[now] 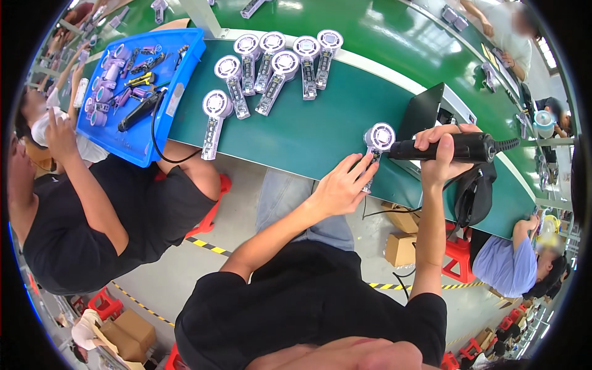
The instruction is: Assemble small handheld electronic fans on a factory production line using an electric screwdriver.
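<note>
My left hand (343, 187) is closed around the handle of a small lilac handheld fan (380, 136), its round head pointing away from me over the front edge of the green table. The fan's handle is mostly hidden under my fingers. A black corded electric screwdriver (459, 148) lies nearly level in my right hand (439, 148), with fingers and thumb wrapped round its body. Its front end points left, right beside the fan; whether the tip touches it I cannot tell. Several similar fans (277, 80), with circuit boards showing in their handles, lie farther left on the table.
A blue tray (161, 123) at the left holds purple parts, a black corded tool (143, 111) and yellow-handled pliers (140, 79). A grey-black box (425, 111) and a black bag (475, 194) are by my right hand. A co-worker (105, 222) sits close at my left.
</note>
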Demonstrator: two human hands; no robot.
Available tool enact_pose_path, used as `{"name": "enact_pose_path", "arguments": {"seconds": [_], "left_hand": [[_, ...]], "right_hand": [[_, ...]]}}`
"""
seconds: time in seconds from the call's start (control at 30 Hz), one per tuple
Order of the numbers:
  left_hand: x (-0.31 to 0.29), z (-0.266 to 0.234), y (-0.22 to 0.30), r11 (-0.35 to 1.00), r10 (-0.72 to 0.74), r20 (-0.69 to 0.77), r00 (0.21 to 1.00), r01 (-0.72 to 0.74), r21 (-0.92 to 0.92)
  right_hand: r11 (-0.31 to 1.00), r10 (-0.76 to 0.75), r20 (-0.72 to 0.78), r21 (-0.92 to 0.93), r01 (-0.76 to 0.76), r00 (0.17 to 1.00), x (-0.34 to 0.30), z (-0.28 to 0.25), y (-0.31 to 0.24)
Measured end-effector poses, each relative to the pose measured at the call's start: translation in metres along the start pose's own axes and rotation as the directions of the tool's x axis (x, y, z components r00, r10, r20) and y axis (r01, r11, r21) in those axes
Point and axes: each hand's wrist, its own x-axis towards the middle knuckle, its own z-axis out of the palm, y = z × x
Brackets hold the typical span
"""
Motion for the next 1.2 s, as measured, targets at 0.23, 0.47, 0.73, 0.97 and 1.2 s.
{"name": "enact_pose_path", "arguments": {"seconds": [0.23, 0.47, 0.73, 0.97, 1.2], "left_hand": [[0.0, -0.001, -0.001, 1.0, -0.005, 0.009, 1.0, 0.005, -0.008], [0.003, -0.003, 0.0, 1.0, -0.006, 0.003, 1.0, 0.006, 0.007], [0.004, 0.0, 0.001, 1.0, 0.01, 0.004, 1.0, -0.01, -0.004], [0.001, -0.004, 0.0, 1.0, -0.003, 0.014, 1.0, 0.002, 0.017], [0.003, -0.003, 0.002, 1.0, -0.001, 0.004, 1.0, 0.001, 0.016]], "right_hand": [[1.0, 0.024, -0.017, 0.017, -0.023, 1.0, -0.002, 0.006, 0.004], [0.999, -0.001, 0.097, 0.05, -0.004, 0.995, -0.008, 0.009, 0.01], [0.991, -0.056, 0.133, 0.132, 0.039, 0.99, -0.013, 0.004, 0.01], [0.992, -0.017, 0.097, -0.12, 0.029, 0.995, 0.017, -0.026, -0.047], [0.973, -0.074, -0.018, -0.218, 0.068, 0.997, 0.013, -0.055, -0.052]]}}
